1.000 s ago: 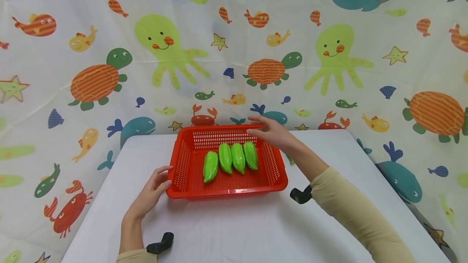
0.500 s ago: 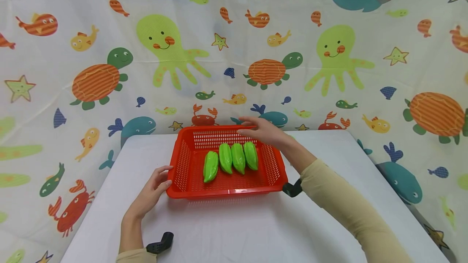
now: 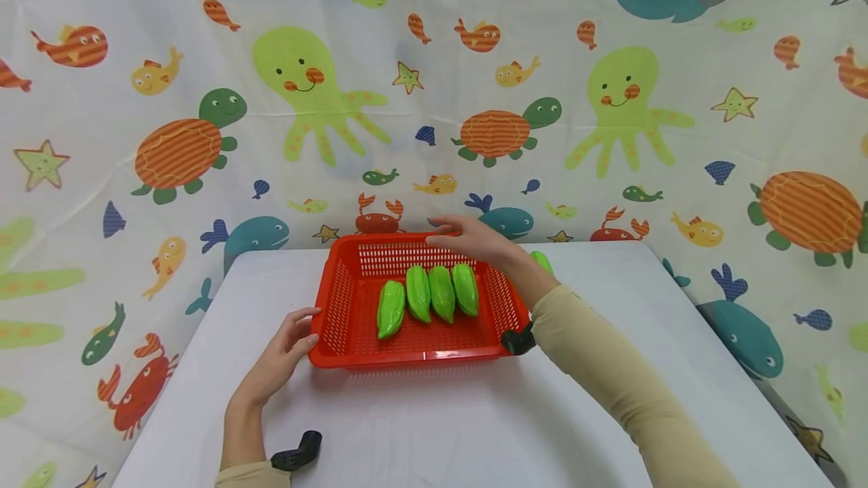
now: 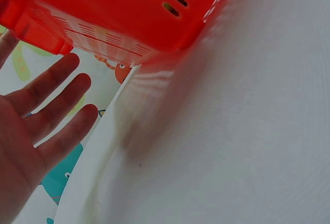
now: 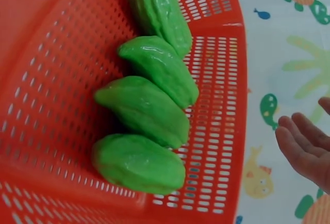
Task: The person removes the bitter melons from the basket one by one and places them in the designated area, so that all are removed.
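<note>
A red perforated basket (image 3: 420, 337) rests on the white table. Inside lie several glossy green, ridged, pod-shaped fruits or vegetables (image 3: 441, 294), three of them side by side and one apart at the left. The right wrist view shows these pods (image 5: 149, 110) with their pointed tips. At the basket's left rim, my left hand (image 3: 276, 360) touches the side, its fingers (image 4: 56, 108) extended in the left wrist view. Above the back rim hovers my right hand (image 3: 475, 238), holding nothing, its fingers loosely straight. Behind the right forearm, another green pod (image 3: 542, 260) is partly hidden.
The white table (image 3: 420, 428) extends around the basket. A cloth (image 3: 434, 59) printed with sea animals hangs behind and at both sides. Both wrists carry a black camera mount (image 3: 296, 452).
My right hand has moved left along the basket's back rim. More of the green pod behind the right forearm now shows. The left hand and the basket have stayed put.
</note>
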Tool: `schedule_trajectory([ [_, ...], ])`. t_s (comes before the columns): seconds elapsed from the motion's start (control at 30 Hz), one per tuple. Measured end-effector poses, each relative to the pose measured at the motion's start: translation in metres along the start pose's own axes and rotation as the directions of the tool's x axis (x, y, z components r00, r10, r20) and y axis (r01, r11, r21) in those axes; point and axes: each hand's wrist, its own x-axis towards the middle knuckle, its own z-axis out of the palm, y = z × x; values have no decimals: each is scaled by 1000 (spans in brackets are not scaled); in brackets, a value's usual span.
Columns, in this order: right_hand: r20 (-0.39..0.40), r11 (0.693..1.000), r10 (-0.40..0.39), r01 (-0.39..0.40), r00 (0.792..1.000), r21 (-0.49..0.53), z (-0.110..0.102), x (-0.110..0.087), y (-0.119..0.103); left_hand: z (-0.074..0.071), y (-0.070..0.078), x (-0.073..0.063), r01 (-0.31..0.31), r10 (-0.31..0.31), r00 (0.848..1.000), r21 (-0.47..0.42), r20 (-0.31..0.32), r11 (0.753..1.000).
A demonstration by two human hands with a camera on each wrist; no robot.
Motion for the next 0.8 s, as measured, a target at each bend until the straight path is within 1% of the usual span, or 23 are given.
schedule_trajectory([
  [0.23, 31, 1000, 5, -5, 1000, -3, 6, 13, 1, 0, 0, -1, 0, 0, 1000, -4, 1, 1000],
  [0.37, 43, 1000, 0, 0, 999, 2, 9, 20, 5, 0, 0, -1, 7, -7, 1000, -5, -2, 1000],
  [0.6, 67, 1000, 20, -21, 998, 18, 13, 30, 10, 1, -1, -1, 9, -9, 1000, 3, -7, 1000],
  [0.8, 109, 998, 29, -24, 994, -54, 17, 35, 7, 1, 0, -1, 5, -5, 1000, 5, -11, 1000],
])
